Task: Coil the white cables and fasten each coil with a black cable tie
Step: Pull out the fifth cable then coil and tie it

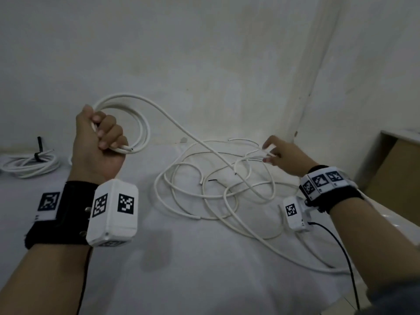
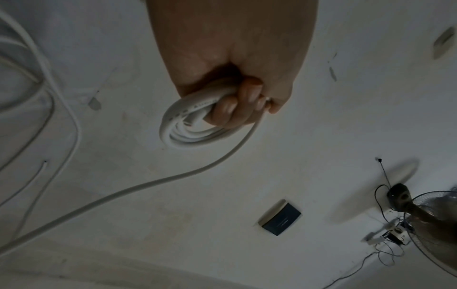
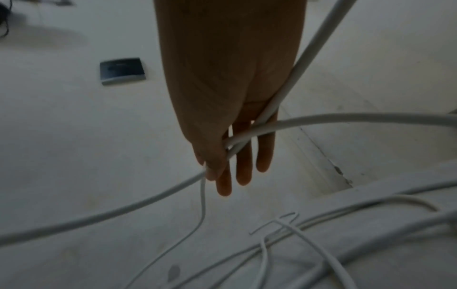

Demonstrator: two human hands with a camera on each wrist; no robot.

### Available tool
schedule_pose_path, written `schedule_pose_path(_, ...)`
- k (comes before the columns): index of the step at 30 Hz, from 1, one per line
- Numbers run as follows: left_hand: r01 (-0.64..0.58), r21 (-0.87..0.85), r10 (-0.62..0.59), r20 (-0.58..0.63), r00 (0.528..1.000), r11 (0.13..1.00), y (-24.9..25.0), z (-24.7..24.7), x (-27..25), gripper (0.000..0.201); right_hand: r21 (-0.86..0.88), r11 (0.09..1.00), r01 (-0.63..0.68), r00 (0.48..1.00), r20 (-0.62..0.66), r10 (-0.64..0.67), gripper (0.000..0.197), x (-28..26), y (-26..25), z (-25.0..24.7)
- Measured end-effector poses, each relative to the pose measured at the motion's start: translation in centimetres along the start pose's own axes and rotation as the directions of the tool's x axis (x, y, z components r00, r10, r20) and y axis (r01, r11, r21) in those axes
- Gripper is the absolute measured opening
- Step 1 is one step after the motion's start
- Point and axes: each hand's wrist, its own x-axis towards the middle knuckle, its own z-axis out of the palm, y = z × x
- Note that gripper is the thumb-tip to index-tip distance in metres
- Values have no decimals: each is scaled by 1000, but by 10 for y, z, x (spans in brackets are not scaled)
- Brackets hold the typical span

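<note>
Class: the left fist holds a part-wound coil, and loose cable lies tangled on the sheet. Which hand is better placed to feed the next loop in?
The right hand. It reaches over the tangle with cable between its fingers, while the left hand is closed round the coil.

Left hand [image 1: 100,142] raised at 10 o'clock, fist clenched around cable loops [image 1: 127,123]. Right hand [image 1: 286,158] low at 3 o'clock, fingers [image 3: 243,166] extended, thumb pinching strand.
</note>
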Motion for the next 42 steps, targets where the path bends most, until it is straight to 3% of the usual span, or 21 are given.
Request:
schedule_pose_path(4, -38, 19, 38, -8, 999, 999, 14, -6, -1, 36, -152, 988, -27, 983, 176, 54, 16, 3, -5, 33)
schedule_pose_path(8, -64, -30, 64, 21, 998, 998, 29, -8, -3, 37, -170, 978, -119, 983, 121, 141, 14, 10, -10, 41)
schedule_pose_path(11, -36, -21, 37, 61, 997, 999, 34, -7, -4, 37, -179, 981, -77, 987, 128, 101, 11, 12, -16, 37)
schedule_pose_path(13, -23, -10, 24, 86, 996, 1000, 32, -3, -4, 37, -9, 999, -34, 996, 84, 34, 13, 11, -34, 36)
schedule_pose_path(14, -16, 0, 16, 93, 996, 1000, 30, 0, -4, 36, 195, 980, -34, 998, 54, 24, 17, 8, -47, 35)
schedule_pose_path(15, -8, 9, 7, 96, 995, 1000, 28, 3, -5, 37, 432, 901, -28, 999, 35, 14, 22, 5, -65, 31)
schedule_pose_path(17, 13, 13, -15, 94, 995, 1000, 23, 8, -5, 46, 782, 622, -29, 997, 64, -33, 35, -1, -102, 17)
schedule_pose_path(18, 26, 5, -26, 88, 996, 1000, 20, 10, -6, 52, 860, 510, -34, 993, 85, -77, 41, -3, -118, 10)
schedule_pose_path(19, 36, -3, -36, 79, 996, 999, 18, 12, -6, 56, 889, 456, -33, 988, 99, -121, 45, -4, -132, 3)
schedule_pose_path(20, 42, -7, -42, 66, 997, 999, 15, 13, -6, 56, 884, 467, -16, 982, 101, -158, 42, -6, -145, -2)
schedule_pose_path(23, 51, -1, -51, 5, 999, 999, 12, 12, -6, 47, 773, 624, 115, 969, 52, -243, 18, -5, -165, -8)
schedule_pose_path(26, 64, -28, -64, -7, 998, 998, 16, 9, -7, 49, 708, 676, 207, 963, -26, -267, 13, 2, -166, -4)
schedule_pose_path(30, 176, -107, -163, 120, 979, 978, 25, 2, -7, 44, 506, 816, 280, 955, -235, -182, 13, 14, -162, -5)
schedule_pose_path(31, 273, -157, -231, 243, 942, 949, 26, 0, -7, 40, 482, 828, 286, 944, -291, -157, 12, 18, -161, -8)
schedule_pose_path(32, 391, -199, -297, 380, 876, 899, 26, -1, -9, 37, 471, 832, 294, 930, -343, -134, 11, 22, -159, -13)
schedule_pose_path(33, 469, -184, -352, 446, 823, 864, 29, -1, -11, 36, 459, 835, 303, 914, -387, -119, 10, 26, -158, -18)
schedule_pose_path(37, 597, -39, -501, 503, 704, 801, 30, -4, -16, 40, 385, 867, 315, 869, -484, -101, 10, 36, -152, -35)
schedule_pose_path(39, 575, -45, -486, 485, 727, 817, 31, -10, -12, 41, 388, 872, 299, 882, -462, -97, 13, 38, -151, -34)
schedule_pose_path(42, 497, -219, -374, 431, 821, 840, 34, -12, -6, 38, 338, 900, 276, 921, -361, -147, 10, 32, -150, -24)
